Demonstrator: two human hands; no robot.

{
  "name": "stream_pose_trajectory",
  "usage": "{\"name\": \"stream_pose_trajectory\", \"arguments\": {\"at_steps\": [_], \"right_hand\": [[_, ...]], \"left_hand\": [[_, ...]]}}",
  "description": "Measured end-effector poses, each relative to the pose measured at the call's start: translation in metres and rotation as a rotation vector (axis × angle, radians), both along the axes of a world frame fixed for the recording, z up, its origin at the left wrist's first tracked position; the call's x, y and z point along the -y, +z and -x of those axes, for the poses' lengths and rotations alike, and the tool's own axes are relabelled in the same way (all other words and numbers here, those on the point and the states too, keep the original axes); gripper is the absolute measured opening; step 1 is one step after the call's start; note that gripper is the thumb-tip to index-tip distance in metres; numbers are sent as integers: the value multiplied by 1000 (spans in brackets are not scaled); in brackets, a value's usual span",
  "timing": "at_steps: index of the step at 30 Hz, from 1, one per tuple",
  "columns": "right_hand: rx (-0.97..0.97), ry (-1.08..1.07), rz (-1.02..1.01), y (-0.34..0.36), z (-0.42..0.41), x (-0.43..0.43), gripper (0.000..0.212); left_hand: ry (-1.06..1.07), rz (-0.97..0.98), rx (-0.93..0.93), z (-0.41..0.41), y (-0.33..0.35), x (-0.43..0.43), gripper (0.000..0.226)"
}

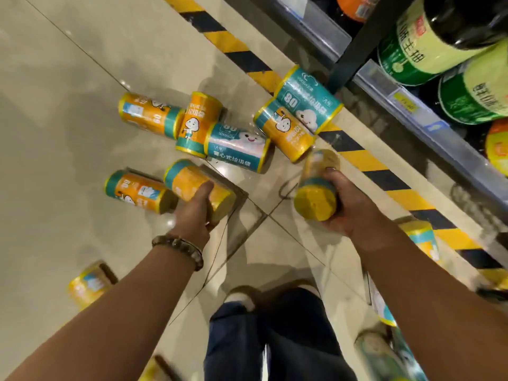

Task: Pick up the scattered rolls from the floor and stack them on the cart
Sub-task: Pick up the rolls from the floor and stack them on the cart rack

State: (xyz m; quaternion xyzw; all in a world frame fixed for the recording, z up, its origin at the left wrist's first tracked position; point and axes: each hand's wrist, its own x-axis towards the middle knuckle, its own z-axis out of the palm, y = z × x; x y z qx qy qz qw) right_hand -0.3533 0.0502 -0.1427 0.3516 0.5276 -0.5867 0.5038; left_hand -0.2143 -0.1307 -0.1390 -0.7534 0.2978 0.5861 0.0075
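Looking straight down at beige tiled floor (68, 78), biggest thing in view. Standing beside shelf rack (365, 31) along upper right, stocked with dark bottles (428, 42) wearing green labels. Tracking yellow-black hazard stripe (236, 48) on the floor along the rack's foot. Seeing dark trousers (275, 339) at bottom centre, between two bare forearms stretched forward.

Counting six scattered rolls (148, 114) lying on the floor ahead, mostly orange with teal bands. Noting large teal roll (308, 100) at the far right of that bunch, overlapping the stripe's edge and touching an orange one beside it. Noting smaller teal roll (236, 149) mid-bunch, on its side, touching orange neighbours. Spotting more blurred rolls (88, 284) near lower left, lower right and bottom edges; too smeared for detail.

Holding orange roll (187, 177) in left hand (193, 213): grip wrapped round it, thumb over the top, fingers curled underneath, low near the floor, just beside another roll lying on its side. Cannot tell whether clear of the tiles.

Holding yellow-ended roll (316, 199) in right hand (346, 202): grip closed round its body, flat end facing camera, tilted, motion-blurred, apparently off the floor, near the stripe.

Wearing dark beaded bracelet (178, 248) on left wrist.
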Motion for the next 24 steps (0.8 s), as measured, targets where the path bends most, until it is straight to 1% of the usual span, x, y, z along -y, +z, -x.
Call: {"name": "stream_pose_trajectory", "arguments": {"at_steps": [2, 4, 6, 8, 10, 12, 13, 15, 16, 18, 19, 21, 22, 24], "right_hand": [[37, -61, 82, 43, -23, -13, 16], [59, -63, 125, 103, -43, -24, 17], [0, -58, 109, 168, -63, -35, 16], [-93, -39, 91, 243, -76, -42, 24], [-186, -55, 94, 328, -86, -47, 31], [-273, -113, 93, 422, -102, -62, 34], [-319, -128, 81, 458, -108, -66, 34], [-369, -189, 58, 511, -118, -81, 34], [-389, -218, 58, 541, -126, -92, 35], [-437, -256, 77, 588, -144, -116, 43], [-474, -265, 79, 609, -152, -126, 52], [-551, -264, 72, 640, -165, -146, 71], [-576, -279, 59, 651, -171, -158, 71], [-601, -342, 23, 669, -185, -181, 66]], "left_hand": [[-97, -51, -23, -17, 43, -26, 36], [-212, -108, -66, -27, 104, -46, 41], [-360, -123, -95, -30, 173, -58, 45], [-522, -83, -143, -28, 253, -63, 34], [-666, -22, -230, -27, 333, -65, 21], [-798, 26, -313, -28, 429, -67, 22], [-855, 41, -345, -28, 462, -68, 27], [-969, 59, -402, -29, 512, -72, 46], [-1023, 62, -427, -32, 543, -78, 49], [-1116, 52, -503, -41, 588, -94, 36], [-1164, 41, -539, -42, 605, -105, 35], [-1258, 5, -601, -43, 630, -128, 51], [-1294, -14, -635, -42, 642, -142, 52], [-1330, -32, -699, -40, 658, -170, 38]]}}
